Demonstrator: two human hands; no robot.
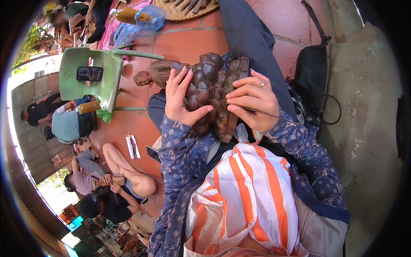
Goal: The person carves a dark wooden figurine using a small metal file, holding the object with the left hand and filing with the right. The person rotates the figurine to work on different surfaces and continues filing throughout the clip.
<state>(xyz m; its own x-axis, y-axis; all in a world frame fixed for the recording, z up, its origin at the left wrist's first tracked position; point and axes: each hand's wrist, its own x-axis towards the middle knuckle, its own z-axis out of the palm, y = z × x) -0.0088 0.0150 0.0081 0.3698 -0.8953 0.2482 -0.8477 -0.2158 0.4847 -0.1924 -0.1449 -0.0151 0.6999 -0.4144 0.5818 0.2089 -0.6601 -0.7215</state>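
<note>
Left hand (182, 99) spread flat, fingers splayed and pressed against the near side of a dark brown carved wooden statue (204, 88), steadying it. Right hand (252, 100) pinched closed on a thin metal carving tool (252, 110), thumb and forefinger gripping near its tip, ring on one finger; tip of the tool touching the carved surface between the two hands, shaft running out to the right past the wrist. Statue lying tilted across the lap, rounded lobed carving on top, a small carved head (143, 78) jutting out to the left end, resting against a dark blue trouser leg (252, 38). Both forearms in blue patterned sleeves (184, 158), coming up from the lower edge. Below the hands, an orange-and-white striped cloth (244, 197) over the lap.

Further out, red tiled floor (188, 40) underneath. To the left, a green plastic chair (87, 77) tipped on its side, a dark phone (90, 73) lying on it. Near the top, a clear blue plastic bag (141, 21) and the edge of a woven round tray (188, 10). To the right, a black bag (312, 73) with a strap against a pale concrete surface (368, 94). At the lower left, other people seated on the floor, one bent over a small wooden piece (113, 180); on the tiles beside them, a small white packet (132, 145).
</note>
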